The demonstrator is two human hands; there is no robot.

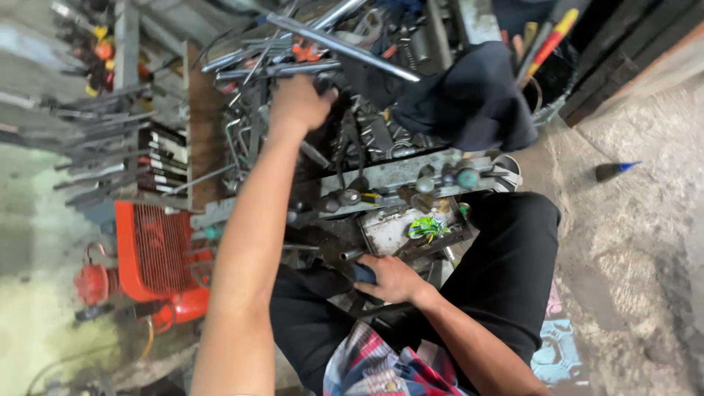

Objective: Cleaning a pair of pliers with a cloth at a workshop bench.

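My left hand reaches far forward into an open metal toolbox heaped with spanners and rods. Its fingers curl down among dark tools; whether they grip one is hidden. My right hand rests low over my lap, shut on a tool with a blue handle and a short metal tube end that points left. A long shiny steel bar lies across the heap just above my left hand.
A dark cloth is draped over the toolbox's right side. A small tray holds a green wrapper. An orange machine stands at the left under a rack of wrenches. A blue-tipped object lies on the concrete floor.
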